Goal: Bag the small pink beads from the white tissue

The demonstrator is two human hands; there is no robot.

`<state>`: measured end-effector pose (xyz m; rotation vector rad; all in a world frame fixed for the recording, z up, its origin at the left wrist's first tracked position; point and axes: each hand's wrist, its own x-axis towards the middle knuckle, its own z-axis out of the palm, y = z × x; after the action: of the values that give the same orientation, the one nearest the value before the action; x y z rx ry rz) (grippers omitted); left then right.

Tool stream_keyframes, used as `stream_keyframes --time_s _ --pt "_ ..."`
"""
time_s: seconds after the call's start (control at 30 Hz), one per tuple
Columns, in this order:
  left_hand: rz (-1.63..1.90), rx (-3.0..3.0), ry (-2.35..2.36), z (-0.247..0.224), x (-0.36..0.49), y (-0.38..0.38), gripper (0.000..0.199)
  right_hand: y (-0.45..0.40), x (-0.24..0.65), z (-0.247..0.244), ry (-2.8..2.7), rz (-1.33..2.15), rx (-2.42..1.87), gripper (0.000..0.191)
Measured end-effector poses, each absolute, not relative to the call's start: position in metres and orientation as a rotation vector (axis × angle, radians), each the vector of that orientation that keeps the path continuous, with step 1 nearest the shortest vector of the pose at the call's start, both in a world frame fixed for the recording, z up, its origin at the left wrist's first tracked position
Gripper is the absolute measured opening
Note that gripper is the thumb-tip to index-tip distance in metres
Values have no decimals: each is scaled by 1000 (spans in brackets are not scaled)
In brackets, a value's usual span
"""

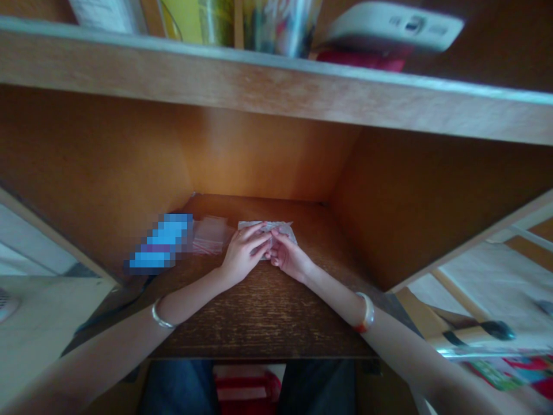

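My two hands meet over a crumpled whitish sheet (283,226) on the dark wooden desk (259,323); whether it is paper or thin plastic is unclear. My left hand (247,249) is bent over the sheet's left part, thumb and fingers drawn together toward the middle. My right hand (290,253) has its fingers curled in, their tips close to those of my left hand. Whatever lies between the fingertips is too small and hidden to name. Left of my left hand lie clear zip bags (211,233) with red lines along one edge.
A blurred-out blue rectangular device (162,242) leans at the left panel. Wooden side panels (415,202) enclose the desk. Overhead runs a shelf edge (259,86), carrying a white device (393,26) and containers. A bed rail (475,334) stands at the right.
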<state>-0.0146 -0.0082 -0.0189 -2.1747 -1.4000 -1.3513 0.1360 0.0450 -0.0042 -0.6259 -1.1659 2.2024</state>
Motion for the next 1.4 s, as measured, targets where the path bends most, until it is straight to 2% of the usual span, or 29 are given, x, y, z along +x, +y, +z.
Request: stream_keyframes --time_s 0.17,0.5,0.67,0.83,1.0,1.27,1.4 --pt "-1329 -2159 -1415 -19 -15 -9 16 47 137 -4 -1200 2095 -667 23" --pt "-1343 -2140 -1521 -20 -15 -8 13 62 142 -4 -1233 1633 -796 38" --pt "-1171 -2226 -1698 -30 -16 -4 41 66 139 -14 -1392 1399 -837 49" --pt "-1030 -2327 -1703 -46 -19 2 48 67 137 -27 -1534 1313 -809 54" --pt "-922 -2327 -1751 -56 -23 5 47 66 137 -30 -1612 1236 -833 54" --pt "-965 -2345 -1743 -50 -22 4 45 63 137 -27 -1633 1258 -814 54" --pt "-1117 -2333 -1680 -38 -22 4 30 60 137 -29 -1651 1230 -795 57"
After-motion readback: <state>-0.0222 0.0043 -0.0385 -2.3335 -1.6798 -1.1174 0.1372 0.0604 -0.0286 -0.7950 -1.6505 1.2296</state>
